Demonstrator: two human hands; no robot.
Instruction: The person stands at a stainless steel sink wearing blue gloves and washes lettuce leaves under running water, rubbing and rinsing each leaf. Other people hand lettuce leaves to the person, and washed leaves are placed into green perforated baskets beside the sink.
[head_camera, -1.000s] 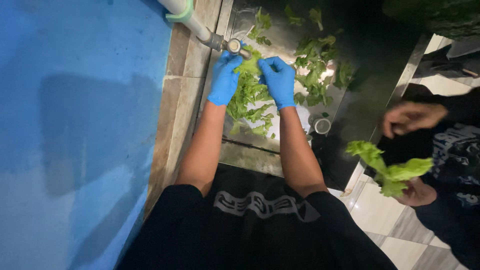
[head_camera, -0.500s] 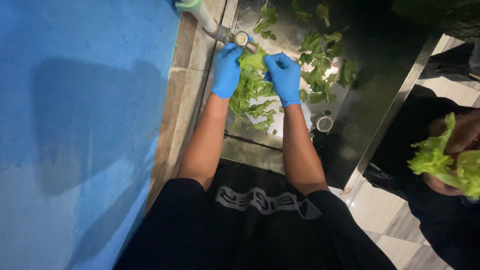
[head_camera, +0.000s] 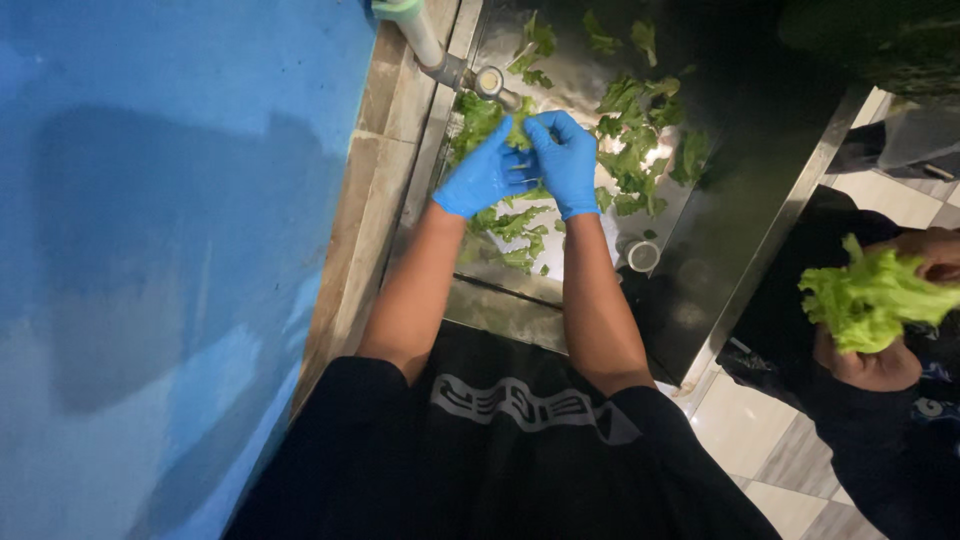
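A blue wall (head_camera: 150, 250) filled the left side, with a tiled ledge (head_camera: 375, 190) running beside a steel sink (head_camera: 760, 230). At the top a pale pipe ended in a metal tap (head_camera: 487, 80), and right under its mouth the left hand (head_camera: 482, 178) and the right hand (head_camera: 567, 160) — both in blue gloves — met over a lettuce leaf (head_camera: 480, 118). Each grip was pressed together on that leaf, fingertips pinching it from either side; whether water ran I could not tell. Doing this well likely called for holding the leaf close under the spout, spreading it gently between the fingers instead of crushing it, and keeping it above the basin so bits fell inside. Loose leaves (head_camera: 635, 140) lay scattered over the wet sink floor, more just below the wrists, and a small round drain (head_camera: 642, 256) sat near the right forearm. Farther right, well apart — another person's hand (head_camera: 870, 360) cradled a bright green lettuce head (head_camera: 868, 298) over the tiled floor (head_camera: 760, 440).
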